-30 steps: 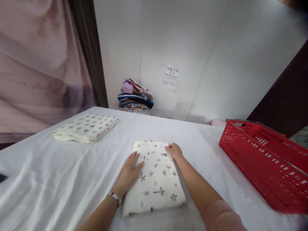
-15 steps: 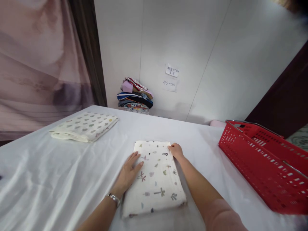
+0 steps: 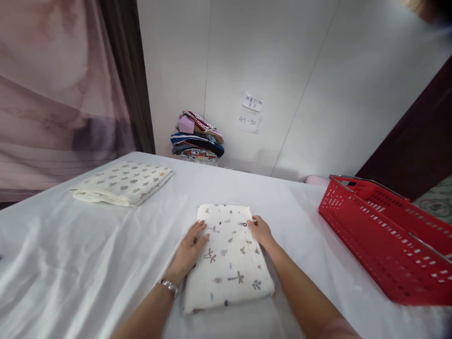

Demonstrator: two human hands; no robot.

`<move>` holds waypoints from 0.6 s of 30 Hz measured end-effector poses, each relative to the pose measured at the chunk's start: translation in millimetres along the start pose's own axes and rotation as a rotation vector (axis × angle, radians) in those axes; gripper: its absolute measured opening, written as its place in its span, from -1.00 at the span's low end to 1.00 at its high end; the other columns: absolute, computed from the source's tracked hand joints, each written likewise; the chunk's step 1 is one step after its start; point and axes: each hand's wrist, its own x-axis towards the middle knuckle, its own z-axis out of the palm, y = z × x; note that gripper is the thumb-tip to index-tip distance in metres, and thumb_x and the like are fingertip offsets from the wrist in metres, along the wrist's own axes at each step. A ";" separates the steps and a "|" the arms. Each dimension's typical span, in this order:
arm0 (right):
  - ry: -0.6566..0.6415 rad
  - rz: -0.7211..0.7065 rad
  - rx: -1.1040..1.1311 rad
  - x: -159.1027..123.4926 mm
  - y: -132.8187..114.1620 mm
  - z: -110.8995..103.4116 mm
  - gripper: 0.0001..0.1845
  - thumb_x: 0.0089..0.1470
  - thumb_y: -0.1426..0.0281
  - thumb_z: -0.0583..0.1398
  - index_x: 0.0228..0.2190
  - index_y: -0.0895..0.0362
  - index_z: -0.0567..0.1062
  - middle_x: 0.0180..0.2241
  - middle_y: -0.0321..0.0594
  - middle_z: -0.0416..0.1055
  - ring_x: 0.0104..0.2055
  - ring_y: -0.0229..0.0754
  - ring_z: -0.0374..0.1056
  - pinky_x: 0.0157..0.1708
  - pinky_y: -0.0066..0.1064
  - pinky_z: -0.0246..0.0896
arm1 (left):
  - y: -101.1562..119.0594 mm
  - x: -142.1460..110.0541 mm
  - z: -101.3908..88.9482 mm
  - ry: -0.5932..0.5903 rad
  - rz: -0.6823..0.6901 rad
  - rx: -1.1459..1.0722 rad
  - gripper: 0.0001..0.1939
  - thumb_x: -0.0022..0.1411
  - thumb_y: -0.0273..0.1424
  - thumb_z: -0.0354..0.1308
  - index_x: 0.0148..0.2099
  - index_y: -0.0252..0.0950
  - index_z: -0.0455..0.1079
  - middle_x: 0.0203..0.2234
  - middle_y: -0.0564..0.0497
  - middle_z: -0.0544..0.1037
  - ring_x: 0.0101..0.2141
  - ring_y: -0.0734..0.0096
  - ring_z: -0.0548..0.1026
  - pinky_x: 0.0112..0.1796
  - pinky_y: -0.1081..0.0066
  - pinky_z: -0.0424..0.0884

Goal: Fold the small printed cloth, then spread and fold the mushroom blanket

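A folded white cloth (image 3: 229, 256) printed with small palms, leaves and other motifs lies flat before me on a white-covered table. On its left edge rests my left hand (image 3: 189, 249), open, with fingers laid over the top and thumb stretched across the cloth; a silver watch or bracelet circles that wrist. My right hand (image 3: 262, 231) is closed on the upper right edge, its thumb on top and the other fingers partly hidden at the side. Another folded cloth (image 3: 123, 182), cream with grey shapes, lies farther left.
A red perforated basket (image 3: 381, 245) with metal handles stands at the table's right. Wrinkles run through the white table cover (image 3: 88, 263). Beyond the far edge rises a stack of folded fabrics (image 3: 198, 139) against the wall. A pinkish curtain (image 3: 52, 94) hangs at left.
My right hand has slid slightly toward me along the cloth's right edge. The near end of the cloth has shifted a little to the right. The left hand stays on its edge.
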 end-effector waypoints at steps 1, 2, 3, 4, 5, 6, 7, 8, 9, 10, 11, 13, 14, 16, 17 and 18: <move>-0.005 -0.013 0.025 -9.4 2.6 -1.0 -0.61 0.06 0.20 0.04 -0.12 0.11 0.35 -0.29 -0.23 0.45 -0.27 -0.21 0.35 -0.32 -0.47 0.12 | 0.0 0.2 0.2 0.000 0.006 0.011 -0.56 0.12 -0.17 0.06 0.02 -0.20 0.35 0.15 0.05 0.25 0.20 0.32 0.07 0.21 0.25 -0.03; -0.014 -0.032 0.056 -19.1 5.4 -2.1 -0.62 0.06 0.21 0.04 -0.12 0.11 0.36 -0.26 -0.22 0.44 -0.26 -0.21 0.34 -0.30 -0.46 0.13 | 0.0 0.4 0.5 -0.003 0.013 0.024 -0.57 0.12 -0.17 0.05 0.02 -0.20 0.36 0.14 0.05 0.25 0.20 0.33 0.07 0.21 0.25 -0.03; -0.028 -0.054 0.086 -29.1 8.3 -3.3 -0.63 0.05 0.22 0.04 -0.13 0.11 0.37 -0.23 -0.22 0.43 -0.26 -0.21 0.34 -0.29 -0.46 0.14 | 0.0 0.7 0.8 -0.006 0.021 0.036 -0.58 0.13 -0.18 0.05 0.01 -0.20 0.36 0.14 0.05 0.26 0.19 0.33 0.08 0.20 0.25 -0.02; -0.047 -0.077 0.112 -39.1 11.2 -4.6 -0.63 0.05 0.23 0.03 -0.13 0.10 0.38 -0.21 -0.22 0.43 -0.26 -0.21 0.34 -0.29 -0.46 0.15 | -0.1 1.0 1.1 -0.005 0.030 0.048 -0.59 0.13 -0.19 0.05 0.00 -0.20 0.37 0.14 0.05 0.26 0.19 0.33 0.08 0.20 0.25 -0.02; -0.065 -0.089 0.130 -49.1 14.0 -5.7 -0.63 0.05 0.23 0.03 -0.13 0.09 0.38 -0.20 -0.22 0.43 -0.27 -0.21 0.34 -0.29 -0.45 0.16 | -0.4 1.3 1.5 -0.003 0.039 0.060 -0.60 0.13 -0.20 0.05 0.00 -0.20 0.38 0.14 0.05 0.26 0.19 0.33 0.09 0.20 0.24 -0.01; -0.076 -0.089 0.136 -58.8 16.5 -6.7 -0.62 0.04 0.23 0.04 -0.12 0.08 0.38 -0.19 -0.23 0.42 -0.28 -0.20 0.34 -0.29 -0.45 0.17 | -0.9 1.7 1.9 0.001 0.048 0.072 -0.61 0.13 -0.21 0.05 -0.01 -0.20 0.38 0.14 0.05 0.26 0.19 0.33 0.09 0.20 0.24 0.00; -0.077 -0.083 0.132 -68.1 18.8 -7.4 -0.61 0.04 0.22 0.04 -0.10 0.07 0.38 -0.19 -0.22 0.42 -0.28 -0.20 0.35 -0.30 -0.44 0.18 | -1.4 2.1 2.4 0.003 0.056 0.083 -0.61 0.13 -0.22 0.04 -0.01 -0.20 0.38 0.14 0.05 0.26 0.19 0.33 0.09 0.20 0.24 0.00; -0.070 -0.076 0.121 -76.7 20.9 -7.9 -0.60 0.04 0.21 0.04 -0.09 0.07 0.37 -0.19 -0.22 0.43 -0.29 -0.19 0.34 -0.31 -0.44 0.19 | -2.0 2.4 2.7 0.004 0.062 0.091 -0.61 0.13 -0.22 0.04 -0.01 -0.20 0.38 0.14 0.05 0.26 0.19 0.34 0.09 0.20 0.24 0.00; -0.059 -0.077 0.105 -84.3 22.6 -8.0 -0.59 0.04 0.20 0.04 -0.09 0.07 0.38 -0.20 -0.22 0.43 -0.29 -0.18 0.34 -0.31 -0.44 0.19 | -2.4 2.7 3.0 0.003 0.066 0.096 -0.61 0.13 -0.23 0.04 -0.01 -0.21 0.38 0.14 0.05 0.26 0.19 0.34 0.08 0.20 0.24 -0.01; -0.045 -0.085 0.086 -90.8 24.0 -7.9 -0.59 0.05 0.20 0.02 -0.09 0.07 0.38 -0.22 -0.22 0.43 -0.29 -0.18 0.34 -0.32 -0.45 0.19 | -2.6 2.9 3.1 0.000 0.068 0.099 -0.61 0.13 -0.23 0.04 -0.01 -0.21 0.37 0.14 0.05 0.26 0.19 0.35 0.08 0.20 0.24 -0.01; -0.027 -0.099 0.063 -95.8 25.2 -7.6 -0.60 0.06 0.20 0.01 -0.10 0.07 0.39 -0.23 -0.22 0.44 -0.29 -0.18 0.34 -0.32 -0.45 0.18 | -2.3 3.0 3.1 -0.005 0.069 0.101 -0.61 0.13 -0.23 0.03 0.00 -0.21 0.37 0.14 0.05 0.26 0.19 0.35 0.07 0.21 0.24 -0.02; 0.008 -0.131 0.012 -101.3 26.6 -6.9 -0.62 0.06 0.20 0.00 -0.16 0.08 0.42 -0.27 -0.22 0.45 -0.29 -0.18 0.33 -0.31 -0.46 0.16 | -0.5 2.7 2.7 -0.008 0.063 0.103 -0.62 0.13 -0.24 0.04 0.00 -0.21 0.37 0.14 0.05 0.26 0.20 0.35 0.07 0.21 0.24 -0.02; 0.020 -0.137 -0.009 -102.0 27.0 -6.6 -0.64 0.07 0.21 -0.01 -0.19 0.09 0.44 -0.29 -0.22 0.45 -0.30 -0.18 0.33 -0.32 -0.47 0.15 | 1.0 2.3 2.3 -0.007 0.059 0.106 -0.62 0.13 -0.25 0.04 -0.01 -0.21 0.38 0.14 0.05 0.26 0.19 0.34 0.07 0.21 0.24 -0.02; 0.029 -0.133 -0.024 -100.3 27.3 -6.0 -0.65 0.07 0.22 -0.02 -0.27 0.10 0.46 -0.35 -0.23 0.46 -0.33 -0.18 0.32 -0.36 -0.47 0.13 | 4.7 1.2 1.6 -0.004 0.051 0.112 -0.63 0.12 -0.27 0.05 -0.02 -0.21 0.39 0.13 0.05 0.27 0.19 0.34 0.09 0.20 0.26 -0.01; 0.028 -0.128 -0.019 -98.7 27.5 -5.8 -0.66 0.07 0.23 -0.03 -0.30 0.11 0.47 -0.39 -0.24 0.46 -0.36 -0.19 0.32 -0.39 -0.48 0.11 | 6.5 0.4 1.3 -0.001 0.049 0.114 -0.63 0.12 -0.27 0.06 -0.02 -0.21 0.39 0.13 0.05 0.27 0.19 0.34 0.09 0.20 0.27 0.00; 0.027 -0.123 -0.010 -97.0 27.6 -5.6 -0.65 0.08 0.24 -0.04 -0.32 0.11 0.47 -0.42 -0.25 0.45 -0.38 -0.20 0.31 -0.41 -0.48 0.10 | 8.0 -0.4 1.1 0.003 0.049 0.115 -0.64 0.12 -0.27 0.06 -0.02 -0.21 0.39 0.13 0.05 0.27 0.19 0.34 0.10 0.20 0.28 0.00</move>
